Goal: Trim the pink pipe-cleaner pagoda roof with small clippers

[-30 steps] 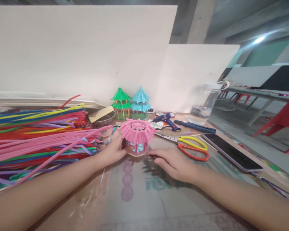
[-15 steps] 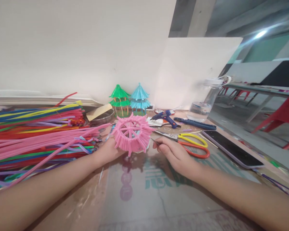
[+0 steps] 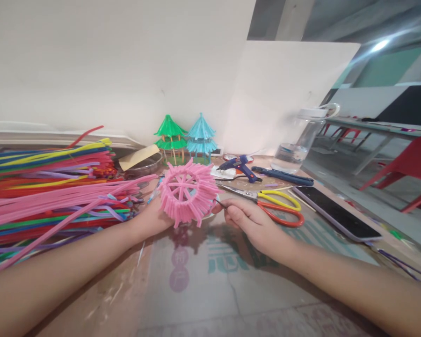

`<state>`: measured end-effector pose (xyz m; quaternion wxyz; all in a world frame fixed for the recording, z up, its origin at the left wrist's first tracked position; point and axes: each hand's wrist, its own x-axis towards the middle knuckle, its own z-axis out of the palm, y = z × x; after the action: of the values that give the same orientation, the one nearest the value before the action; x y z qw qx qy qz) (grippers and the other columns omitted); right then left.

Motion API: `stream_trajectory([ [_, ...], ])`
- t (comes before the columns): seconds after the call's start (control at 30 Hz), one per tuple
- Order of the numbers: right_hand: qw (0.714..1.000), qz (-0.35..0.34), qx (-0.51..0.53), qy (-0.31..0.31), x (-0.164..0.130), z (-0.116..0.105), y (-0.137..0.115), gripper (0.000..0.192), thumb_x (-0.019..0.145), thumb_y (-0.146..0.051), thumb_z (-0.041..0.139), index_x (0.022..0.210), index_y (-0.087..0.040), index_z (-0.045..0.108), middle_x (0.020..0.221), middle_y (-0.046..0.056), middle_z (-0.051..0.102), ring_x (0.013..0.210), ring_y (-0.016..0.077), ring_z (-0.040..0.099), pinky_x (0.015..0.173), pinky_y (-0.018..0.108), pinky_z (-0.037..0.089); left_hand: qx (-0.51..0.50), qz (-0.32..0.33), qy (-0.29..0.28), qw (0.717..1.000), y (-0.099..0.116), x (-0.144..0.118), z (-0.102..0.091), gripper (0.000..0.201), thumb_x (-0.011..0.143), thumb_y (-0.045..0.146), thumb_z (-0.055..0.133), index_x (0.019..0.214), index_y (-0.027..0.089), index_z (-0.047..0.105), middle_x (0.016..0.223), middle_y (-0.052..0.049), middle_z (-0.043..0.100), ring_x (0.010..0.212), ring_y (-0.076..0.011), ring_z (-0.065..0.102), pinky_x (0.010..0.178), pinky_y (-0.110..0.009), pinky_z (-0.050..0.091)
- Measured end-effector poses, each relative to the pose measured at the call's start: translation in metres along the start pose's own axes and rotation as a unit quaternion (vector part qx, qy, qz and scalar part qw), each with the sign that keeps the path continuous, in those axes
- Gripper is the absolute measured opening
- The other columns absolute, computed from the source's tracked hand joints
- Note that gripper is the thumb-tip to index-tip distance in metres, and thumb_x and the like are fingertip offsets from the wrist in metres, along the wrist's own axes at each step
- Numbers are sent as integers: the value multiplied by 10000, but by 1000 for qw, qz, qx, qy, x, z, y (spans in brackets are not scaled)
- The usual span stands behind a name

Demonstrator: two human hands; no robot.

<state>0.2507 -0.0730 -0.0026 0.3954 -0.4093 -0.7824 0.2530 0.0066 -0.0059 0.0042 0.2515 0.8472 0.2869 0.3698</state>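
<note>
A pink pipe-cleaner ring (image 3: 197,206) with crossing spokes and a fringe of short strips is held above the table in my left hand (image 3: 155,216). That hand's fingers are mostly hidden behind the ring. My right hand (image 3: 247,220) pinches a thin dark tool (image 3: 220,203) between thumb and fingers, its tip close to the ring's right edge; I cannot tell whether they touch. Beyond the ring stand a green pagoda-like model (image 3: 170,140) and a light-blue one (image 3: 201,139). Scissors (image 3: 279,202) with yellow and orange handles lie just beyond my right hand.
Bundles of coloured pipe cleaners (image 3: 49,201) fill the left side. Farther back are a round dish (image 3: 145,164), a blue glue gun (image 3: 239,167) and a dark-blue tool (image 3: 284,176). A phone (image 3: 337,213) and a water bottle (image 3: 298,140) stand at the right.
The pink ring has tilted a little, showing more of its right-hand fringe. My right hand with the thin tool is slightly closer to it. The whole view has shifted slightly.
</note>
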Motion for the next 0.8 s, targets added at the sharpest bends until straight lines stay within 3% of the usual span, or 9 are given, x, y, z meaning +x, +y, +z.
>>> stream_trajectory([
  [0.3,997,16,70,1,1,0,-11,523,980,-628,424,978,-178,692,714,27,561,761,204,594,729,317,498,-17,11,1,1000,-2,-1,-1,583,830,530,694,1284,175,606,1401,-138,618,1299,-337,573,1136,-481,453],
  [0.8,990,22,141,-19,2,1,-13,548,936,-692,479,868,-184,674,665,-7,484,694,172,519,701,304,448,-51,39,5,998,-10,2,4,523,818,497,728,1269,252,624,1377,-97,639,1307,-350,569,1146,-540,446],
])
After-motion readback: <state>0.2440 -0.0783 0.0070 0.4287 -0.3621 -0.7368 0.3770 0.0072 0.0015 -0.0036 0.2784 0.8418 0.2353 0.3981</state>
